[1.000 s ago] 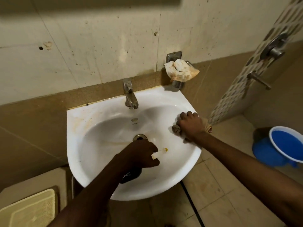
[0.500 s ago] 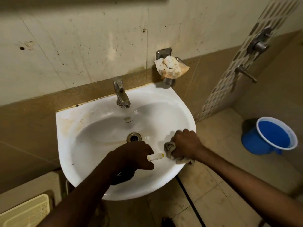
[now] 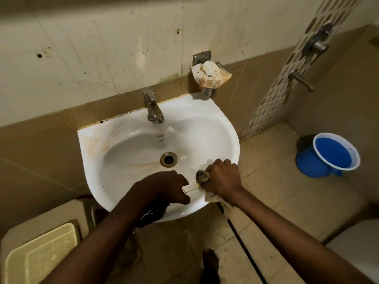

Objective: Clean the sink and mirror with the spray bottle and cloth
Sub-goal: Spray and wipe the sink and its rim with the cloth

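The person is working at the front rim of the white sink (image 3: pixel 127 140), with both hands down at about the 5 o'clock part of the basin.

The left hand (image 3: pixel 162 187) is closed into a fist around the spray bottle (image 3: pixel 189 189). Only its pale nozzle tip is showing past the knuckles, with a dark body partly visible under the wrist. The nozzle's long axis is running toward 3 o'clock, straight at the other hand. The right hand (image 3: pixel 222 177) is clenched tight around the cloth (image 3: pixel 202 176), a wad bulging out at the thumb side and a pale tail hanging below the rim.

The relation that matters: the nozzle tip is lying just beside the bunched cloth, apparently touching or nearly so, so the spray would be landing on the cloth or the rim under it. The right hand is nearer the unwiped right rim; the left is nearer the drain (image 3: pixel 168 159) at 12 o'clock from it.

Brown staining is lying across the bowl left of the drain and on the left shoulder — judged not yet wiped. The mirror is not in view.

Writing: a small maker's mark sits below the tap (image 3: pixel 152 107) — too small to read. A white mark on the bottle's dark body is not legible.
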{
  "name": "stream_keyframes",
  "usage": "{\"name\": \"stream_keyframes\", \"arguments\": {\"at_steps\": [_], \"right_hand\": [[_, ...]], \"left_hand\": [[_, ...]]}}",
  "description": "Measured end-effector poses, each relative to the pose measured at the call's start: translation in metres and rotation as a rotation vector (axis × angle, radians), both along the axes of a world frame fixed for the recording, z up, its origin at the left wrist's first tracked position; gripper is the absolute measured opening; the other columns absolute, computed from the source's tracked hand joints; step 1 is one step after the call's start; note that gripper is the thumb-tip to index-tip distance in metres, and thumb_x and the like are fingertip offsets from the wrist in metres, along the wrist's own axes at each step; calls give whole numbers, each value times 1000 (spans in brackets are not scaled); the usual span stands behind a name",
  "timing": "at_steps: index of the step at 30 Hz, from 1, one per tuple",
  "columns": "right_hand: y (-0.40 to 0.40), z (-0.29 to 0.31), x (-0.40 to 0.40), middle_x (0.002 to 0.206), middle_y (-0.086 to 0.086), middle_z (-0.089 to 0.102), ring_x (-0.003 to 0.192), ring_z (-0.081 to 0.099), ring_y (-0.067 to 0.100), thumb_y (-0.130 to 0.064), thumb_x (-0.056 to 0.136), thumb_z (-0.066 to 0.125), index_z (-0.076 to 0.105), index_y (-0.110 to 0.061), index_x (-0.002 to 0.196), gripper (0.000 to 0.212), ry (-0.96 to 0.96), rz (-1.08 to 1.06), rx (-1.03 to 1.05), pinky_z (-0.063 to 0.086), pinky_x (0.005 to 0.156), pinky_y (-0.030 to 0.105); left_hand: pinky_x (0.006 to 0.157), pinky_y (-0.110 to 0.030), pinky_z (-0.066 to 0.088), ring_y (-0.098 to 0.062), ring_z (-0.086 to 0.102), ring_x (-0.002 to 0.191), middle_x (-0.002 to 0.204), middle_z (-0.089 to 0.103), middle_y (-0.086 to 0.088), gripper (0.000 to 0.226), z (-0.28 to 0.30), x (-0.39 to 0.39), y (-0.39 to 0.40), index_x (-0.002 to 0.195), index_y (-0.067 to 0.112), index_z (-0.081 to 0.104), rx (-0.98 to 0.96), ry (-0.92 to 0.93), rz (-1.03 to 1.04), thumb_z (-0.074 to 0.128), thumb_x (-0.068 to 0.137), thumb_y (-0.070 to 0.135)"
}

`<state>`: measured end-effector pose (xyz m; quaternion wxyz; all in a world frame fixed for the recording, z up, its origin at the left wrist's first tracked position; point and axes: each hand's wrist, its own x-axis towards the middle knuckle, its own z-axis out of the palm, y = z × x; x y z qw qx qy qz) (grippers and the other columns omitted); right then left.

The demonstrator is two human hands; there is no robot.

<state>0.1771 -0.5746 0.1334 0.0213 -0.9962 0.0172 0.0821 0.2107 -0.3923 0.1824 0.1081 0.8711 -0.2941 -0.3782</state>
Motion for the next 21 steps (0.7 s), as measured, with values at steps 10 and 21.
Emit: {"name": "stream_keyframes", "arguments": {"at_steps": [10, 21], "right_hand": [[27, -3, -32, 76, 13, 59, 70, 54, 35, -40, 60, 75, 67, -9, 67, 32, -143, -110, 9, 38, 56, 34], [79, -9, -41, 84, 8, 59, 81, 55, 31, -51, 78, 56, 70, -14, 79, 39, -129, -127, -36, 35, 65, 34]], "left_hand": [[72, -32, 55, -19, 69, 69, 66, 68, 0, 21, 6, -26, 32, 56, 26, 52, 1, 85, -12, 65, 71, 34], [77, -33, 53, -16, 61, 68, 72, 67, -1, 24, 5, -29, 74, 59, 29, 49, 53, 61, 5, 64, 77, 33]]}}
